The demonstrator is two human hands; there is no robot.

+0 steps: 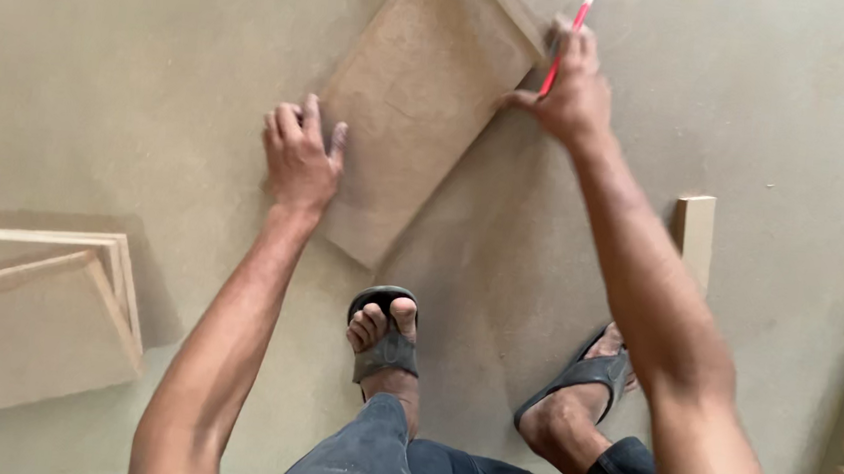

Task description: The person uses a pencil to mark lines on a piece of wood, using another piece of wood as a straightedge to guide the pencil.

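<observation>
You crouch on a big brown board floor (102,92).
Your left hand (300,157) presses flat, fingers spread, on the small board (418,96); your right hand (572,88) grips a red pencil (568,43) at its edge.

A stack of angled boards (30,307) lies beside two dark sandals (385,349).

One head-worn camera looks steeply down — close over the person's arms, feet and the fibreboard floor (134,74) beyond the fingers.
</observation>
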